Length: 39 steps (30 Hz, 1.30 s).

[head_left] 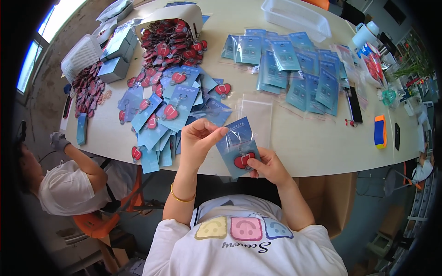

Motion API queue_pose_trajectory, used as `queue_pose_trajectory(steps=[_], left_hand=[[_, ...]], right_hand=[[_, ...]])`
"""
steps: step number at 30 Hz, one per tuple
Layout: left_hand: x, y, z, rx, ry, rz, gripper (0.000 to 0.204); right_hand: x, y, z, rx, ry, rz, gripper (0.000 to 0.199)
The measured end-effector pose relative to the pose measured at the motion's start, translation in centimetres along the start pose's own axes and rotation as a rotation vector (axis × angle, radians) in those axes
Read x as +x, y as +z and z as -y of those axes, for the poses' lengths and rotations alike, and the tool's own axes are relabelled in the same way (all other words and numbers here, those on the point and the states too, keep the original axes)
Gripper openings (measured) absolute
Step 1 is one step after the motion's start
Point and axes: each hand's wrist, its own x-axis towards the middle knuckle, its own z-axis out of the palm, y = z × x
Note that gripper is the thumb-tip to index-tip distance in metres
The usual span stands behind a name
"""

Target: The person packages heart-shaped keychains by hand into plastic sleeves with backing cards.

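Gripping one blue card point(237, 147) with both hands — left hand point(199, 138), right hand point(269, 166) — pale table point(313, 142) strewn with cards, concrete floor point(50, 92).

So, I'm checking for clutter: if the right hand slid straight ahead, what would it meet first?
Probably the empty clear bag lying flat beyond the held blue card; the right hand points that way, though depth is unclear.

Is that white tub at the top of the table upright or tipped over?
Tipped over. The white tub lies on its side, its mouth facing the red heart keyrings spilled across the table.
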Motion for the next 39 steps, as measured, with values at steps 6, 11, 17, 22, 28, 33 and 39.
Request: queue_pose_trajectory(steps=[6,11,17,22,28,33,39], left_hand=[[-1.0,0.8,0.0,-0.150,-0.271,0.298,0.019],[-0.2,1.5,-0.2,-0.294,-0.226,0.103,0.019],[-0.3,2.8,1.0,-0.424,-0.238,-0.006,0.014],[-0.6,3.8,0.9,-0.415,-0.261,0.010,0.016],[-0.2,2.1,1.5,-0.353,-0.263,-0.029,0.021],[-0.5,2.9,2.3,0.144,-0.386,0.223,0.023],[1.5,-4.2,0.5,1.214,0.302,-0.401,0.046]], right_hand=[[0.5,0.5,0.6,0.007,-0.067,-0.063,0.024],[1.0,0.9,1.6,-0.116,-0.036,-0.055,0.023],[1.7,2.0,0.9,0.243,-0.134,-0.260,0.025],[2.6,1.6,-0.7,0.169,-0.346,-0.360,0.023],[2.5,0.3,1.1,0.543,-0.097,-0.353,0.026],[3.5,-1.2,2.3,-0.028,-0.238,-0.452,0.023],[6.8,-15.2,10.6,-1.241,-0.723,-1.185,0.031]])
